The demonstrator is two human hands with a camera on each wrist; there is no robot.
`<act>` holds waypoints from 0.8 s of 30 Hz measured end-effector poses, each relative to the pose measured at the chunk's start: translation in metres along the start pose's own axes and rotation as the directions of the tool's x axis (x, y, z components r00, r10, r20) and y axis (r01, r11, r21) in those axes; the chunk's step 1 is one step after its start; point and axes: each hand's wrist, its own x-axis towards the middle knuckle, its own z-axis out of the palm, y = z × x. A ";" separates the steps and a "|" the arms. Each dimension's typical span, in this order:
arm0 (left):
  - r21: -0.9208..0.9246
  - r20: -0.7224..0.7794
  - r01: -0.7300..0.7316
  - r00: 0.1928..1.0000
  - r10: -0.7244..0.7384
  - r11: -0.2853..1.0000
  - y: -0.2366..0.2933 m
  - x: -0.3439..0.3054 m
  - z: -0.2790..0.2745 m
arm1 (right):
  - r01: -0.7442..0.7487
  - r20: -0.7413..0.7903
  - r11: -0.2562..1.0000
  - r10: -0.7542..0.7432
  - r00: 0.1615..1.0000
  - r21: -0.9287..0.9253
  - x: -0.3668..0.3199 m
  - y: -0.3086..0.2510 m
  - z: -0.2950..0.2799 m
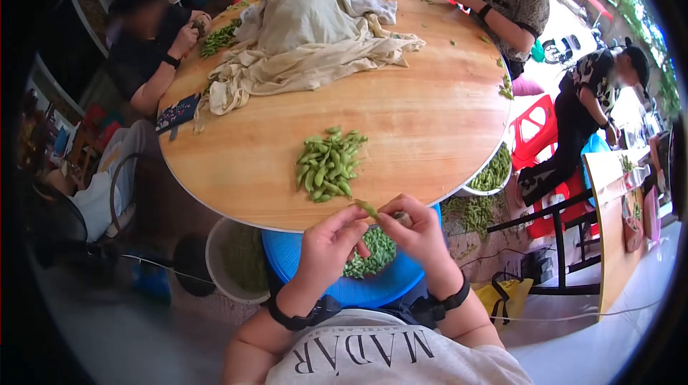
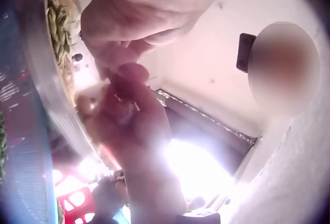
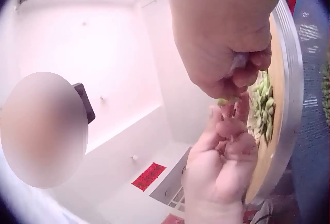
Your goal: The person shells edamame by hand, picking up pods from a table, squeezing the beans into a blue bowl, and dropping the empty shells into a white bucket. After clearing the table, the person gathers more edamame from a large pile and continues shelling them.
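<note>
Between my two hands, over the table's near edge, is a green edamame pod (image 1: 367,208). My left hand (image 1: 326,249) pinches its left end with the fingertips, and the thumb and fingers of my right hand (image 1: 418,233) pinch the other end. In the right wrist view a bit of the pod (image 3: 224,101) shows where the fingertips meet. Just beyond the hands, a pile of whole edamame pods (image 1: 330,163) lies on the round wooden table (image 1: 401,127). Below the hands, a blue basket (image 1: 283,252) holds shelled green beans (image 1: 373,252), partly hidden by the hands.
A beige cloth (image 1: 301,34) covers a mound at the table's far side. Left of the basket stands a white bucket (image 1: 215,263); a tub of pods (image 1: 494,170) stands right. Other people sit at the table, and one person (image 1: 591,98) bends at the right near red chairs.
</note>
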 end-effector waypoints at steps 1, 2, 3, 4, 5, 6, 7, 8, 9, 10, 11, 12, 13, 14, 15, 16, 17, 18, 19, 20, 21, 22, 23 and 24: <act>-0.043 0.010 0.018 1.000 -0.018 0.999 -0.003 0.000 0.002 | 0.058 0.022 0.998 -0.057 0.998 -0.035 -0.002 0.001 0.003; -0.050 -0.011 0.014 1.000 -0.015 0.999 -0.008 0.000 0.001 | 0.114 0.045 0.991 -0.111 0.993 -0.068 -0.006 0.002 0.006; -0.058 -0.032 0.012 0.999 -0.014 0.998 -0.013 -0.001 -0.001 | 0.168 0.071 0.981 -0.161 0.984 -0.098 -0.010 0.003 0.008; -0.064 -0.053 0.008 0.999 -0.011 0.998 -0.016 -0.002 -0.003 | 0.141 0.106 0.985 -0.131 0.986 -0.096 -0.011 0.001 0.007; -0.114 -0.081 0.034 0.996 -0.043 0.993 -0.016 -0.004 -0.003 | 0.115 0.142 0.989 -0.101 0.985 -0.093 -0.011 -0.004 0.005; -0.123 -0.073 0.052 0.995 -0.062 0.991 -0.014 -0.008 -0.005 | 0.087 0.178 0.992 -0.070 0.982 -0.092 -0.012 -0.009 0.003; -0.133 -0.065 0.068 0.995 -0.077 0.989 -0.011 -0.011 -0.009 | -0.093 0.230 0.995 0.085 0.969 0.024 -0.013 -0.015 -0.002; -0.143 -0.055 0.081 0.994 -0.090 0.986 -0.008 -0.013 -0.012 | -0.157 0.273 0.984 0.129 0.953 0.083 -0.012 -0.014 -0.004; -0.134 -0.052 0.074 0.995 -0.082 0.988 -0.010 -0.015 -0.015 | -0.218 0.315 0.966 0.167 0.934 0.137 -0.010 -0.011 -0.004; -0.126 -0.048 0.065 0.996 -0.072 0.990 -0.013 -0.016 -0.017 | -0.280 0.357 0.942 0.200 0.912 0.185 -0.008 -0.008 -0.005; -0.120 -0.044 0.057 0.997 -0.063 0.991 -0.014 -0.017 -0.019 | -0.264 0.414 0.940 0.157 0.897 0.214 -0.008 -0.002 -0.001; -0.109 -0.039 0.050 0.998 -0.055 0.993 -0.014 -0.018 -0.019 | -0.284 0.434 0.930 0.162 0.886 0.234 -0.008 -0.003 0.003; -0.100 -0.034 0.046 0.998 -0.049 0.994 -0.014 -0.019 -0.020 | -0.308 0.456 0.917 0.168 0.874 0.254 -0.009 -0.005 0.008; -0.091 -0.032 0.043 0.998 -0.046 0.995 -0.015 -0.021 -0.021 | -0.335 0.479 0.902 0.175 0.860 0.271 -0.011 -0.008 0.013; -0.065 -0.045 0.032 0.998 -0.035 0.997 -0.015 -0.023 -0.021 | -0.352 0.480 0.895 0.189 0.856 0.275 -0.011 -0.012 0.017; -0.037 -0.057 0.019 0.998 -0.021 0.999 -0.014 -0.024 -0.020 | -0.370 0.485 0.891 0.209 0.849 0.264 -0.011 -0.014 0.019; -0.007 -0.068 0.008 0.998 -0.008 1.000 -0.014 -0.025 -0.020 | -0.388 0.489 0.886 0.228 0.842 0.254 -0.012 -0.016 0.021; 0.040 -0.078 -0.016 0.997 0.019 0.999 -0.016 -0.026 -0.021 | -0.403 0.491 0.882 0.246 0.836 0.245 -0.012 -0.017 0.022; 0.088 -0.087 -0.045 0.995 0.052 0.995 -0.020 -0.028 -0.022 | -0.410 0.489 0.884 0.261 0.832 0.226 -0.013 -0.017 0.024; 0.139 -0.095 -0.082 0.991 0.096 0.987 -0.021 -0.028 -0.023 | -0.408 0.487 0.889 0.268 0.832 0.207 -0.013 -0.016 0.025; 0.103 -0.085 -0.045 0.995 0.054 0.994 -0.020 -0.029 -0.025 | -0.397 0.485 0.897 0.265 0.833 0.192 -0.012 -0.016 0.026; 0.081 -0.081 -0.042 0.996 0.048 0.996 -0.020 -0.029 -0.026 | -0.402 0.487 0.897 0.271 0.830 0.185 -0.010 -0.014 0.028; 0.064 -0.077 -0.032 0.996 0.037 0.997 -0.022 -0.029 -0.027 | -0.408 0.489 0.895 0.279 0.827 0.179 -0.011 -0.012 0.029; 0.046 -0.073 -0.018 0.997 0.022 0.999 -0.023 -0.028 -0.029 | -0.417 0.492 0.892 0.288 0.821 0.174 -0.011 -0.010 0.030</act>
